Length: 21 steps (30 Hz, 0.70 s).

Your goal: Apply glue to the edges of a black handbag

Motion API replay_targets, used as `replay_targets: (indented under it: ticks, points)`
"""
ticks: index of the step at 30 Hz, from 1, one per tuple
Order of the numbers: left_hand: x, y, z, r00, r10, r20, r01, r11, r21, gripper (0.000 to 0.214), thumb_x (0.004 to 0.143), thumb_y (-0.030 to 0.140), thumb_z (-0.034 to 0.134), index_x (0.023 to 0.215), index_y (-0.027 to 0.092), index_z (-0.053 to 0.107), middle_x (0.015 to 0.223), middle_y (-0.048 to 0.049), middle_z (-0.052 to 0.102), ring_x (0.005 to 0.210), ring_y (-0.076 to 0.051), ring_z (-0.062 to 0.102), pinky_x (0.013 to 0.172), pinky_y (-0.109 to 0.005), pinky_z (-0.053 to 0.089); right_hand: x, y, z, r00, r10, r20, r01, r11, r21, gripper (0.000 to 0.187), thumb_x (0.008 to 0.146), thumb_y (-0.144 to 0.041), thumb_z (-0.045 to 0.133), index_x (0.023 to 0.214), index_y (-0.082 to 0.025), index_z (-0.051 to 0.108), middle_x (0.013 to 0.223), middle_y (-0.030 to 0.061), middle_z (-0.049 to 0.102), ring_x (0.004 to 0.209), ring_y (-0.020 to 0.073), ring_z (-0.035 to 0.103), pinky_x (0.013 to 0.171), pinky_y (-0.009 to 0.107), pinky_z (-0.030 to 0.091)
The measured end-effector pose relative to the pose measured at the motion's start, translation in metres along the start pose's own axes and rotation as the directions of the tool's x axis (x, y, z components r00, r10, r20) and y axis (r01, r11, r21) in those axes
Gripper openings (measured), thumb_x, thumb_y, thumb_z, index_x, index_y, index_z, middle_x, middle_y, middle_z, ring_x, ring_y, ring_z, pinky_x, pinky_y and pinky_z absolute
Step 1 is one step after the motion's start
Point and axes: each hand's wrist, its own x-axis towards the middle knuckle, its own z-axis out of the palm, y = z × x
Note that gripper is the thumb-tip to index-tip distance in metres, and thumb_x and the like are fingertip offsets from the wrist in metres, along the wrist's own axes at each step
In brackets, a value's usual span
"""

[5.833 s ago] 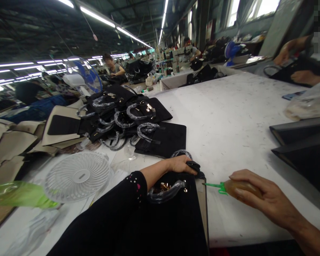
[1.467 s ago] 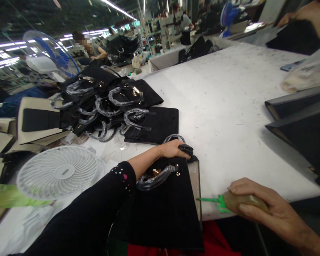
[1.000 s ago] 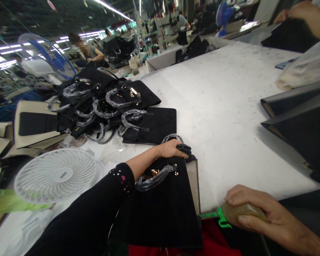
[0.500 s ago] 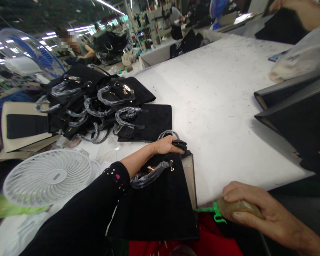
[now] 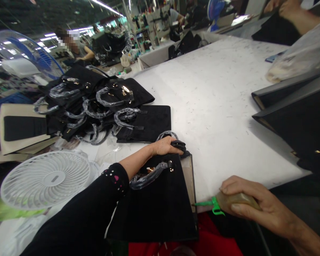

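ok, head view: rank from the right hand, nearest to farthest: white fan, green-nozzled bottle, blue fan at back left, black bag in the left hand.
From the right hand:
1. Green-nozzled bottle: held in it.
2. Black bag: left of the nozzle.
3. White fan: far left.
4. Blue fan: background, upper left.

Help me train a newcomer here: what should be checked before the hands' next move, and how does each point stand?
1. Left hand grips the soft black folded piece at the top of the flat rectangular black fabric bag: ok.
2. Right hand wraps the rounded amber translucent bottle: ok.
3. Slim pointed green nozzle aims at the bag's beige side strip: ok.
4. Nozzle touching that strip: cannot tell.
5. Broad white tabletop supports the whole bag: not ok; the lower end overhangs.
6. Curved black handle is covered in clear plastic wrap: ok.
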Motion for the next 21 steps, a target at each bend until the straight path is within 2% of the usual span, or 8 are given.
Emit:
replay_targets:
  ticks: [5,8,10,12,14,18,21]
  points:
    - [0.0,0.0,-0.001,1.0,-0.007,0.003,0.007,1.0,0.019,0.033,0.066,0.04,0.08,0.08,0.011,0.071,0.071,-0.0013,0.064,0.063,-0.013,0.056,0.06,-0.024,0.042,0.005,0.0,-0.001,0.995,0.032,0.098,-0.034,0.999,0.018,0.011,0.092,-0.029,0.062,0.102,-0.028,0.067,0.096,0.0033,0.069,0.088,0.0204,0.068,0.079,0.031,0.055]
    - [0.0,0.0,-0.001,1.0,-0.012,0.005,0.011,1.0,0.027,0.034,0.066,0.041,0.08,0.081,0.011,0.071,0.071,-0.0018,0.064,0.063,-0.014,0.056,0.06,-0.024,0.042,0.007,0.009,-0.002,0.999,-0.028,-0.047,0.025,0.998,-0.064,0.017,0.091,-0.027,0.064,0.107,-0.031,0.065,0.103,0.0028,0.07,0.095,0.0201,0.068,0.082,0.029,0.055]
    - [0.0,0.001,-0.001,1.0,-0.012,0.006,0.012,0.999,0.03,0.034,0.066,0.041,0.08,0.08,0.011,0.072,0.07,-0.0019,0.064,0.063,-0.014,0.055,0.059,-0.024,0.042,0.01,0.015,-0.003,0.984,-0.076,-0.159,0.05,0.985,-0.163,0.021,0.09,-0.025,0.066,0.11,-0.032,0.064,0.107,0.0022,0.069,0.098,0.0187,0.068,0.084,0.027,0.055]
    - [-0.001,0.002,0.0,1.0,-0.008,0.007,0.008,1.0,0.028,0.033,0.065,0.04,0.08,0.079,0.011,0.071,0.07,-0.0015,0.063,0.062,-0.013,0.055,0.059,-0.024,0.042,0.014,0.019,-0.004,0.972,-0.103,-0.212,0.054,0.973,-0.223,0.022,0.09,-0.025,0.066,0.111,-0.032,0.063,0.108,0.0019,0.068,0.099,0.0175,0.068,0.084,0.025,0.054]
    - [-0.002,0.003,0.0,1.0,-0.006,0.005,0.005,1.0,0.021,0.031,0.065,0.038,0.079,0.078,0.011,0.071,0.07,-0.0011,0.063,0.062,-0.013,0.054,0.06,-0.024,0.043,0.016,0.019,-0.006,0.98,-0.088,-0.178,0.051,0.978,-0.204,0.02,0.091,-0.026,0.065,0.11,-0.033,0.063,0.107,0.0014,0.068,0.098,0.0174,0.067,0.083,0.025,0.054]
    - [-0.002,0.003,0.0,1.0,-0.007,-0.004,0.007,1.0,0.01,0.03,0.065,0.037,0.079,0.079,0.011,0.071,0.071,-0.0013,0.064,0.063,-0.013,0.055,0.061,-0.024,0.044,0.012,0.014,-0.006,1.0,-0.005,0.025,0.007,0.997,-0.071,0.015,0.093,-0.03,0.062,0.108,-0.032,0.064,0.103,0.0016,0.068,0.095,0.0191,0.067,0.082,0.029,0.055]
    - [-0.001,0.002,0.0,1.0,-0.008,-0.004,0.009,1.0,0.017,0.031,0.066,0.038,0.079,0.079,0.011,0.071,0.07,-0.0017,0.065,0.063,-0.013,0.056,0.06,-0.024,0.043,0.006,0.012,-0.003,1.0,0.003,-0.014,-0.004,0.999,-0.047,0.017,0.093,-0.03,0.062,0.11,-0.033,0.064,0.106,0.0017,0.068,0.097,0.0199,0.067,0.082,0.03,0.055]
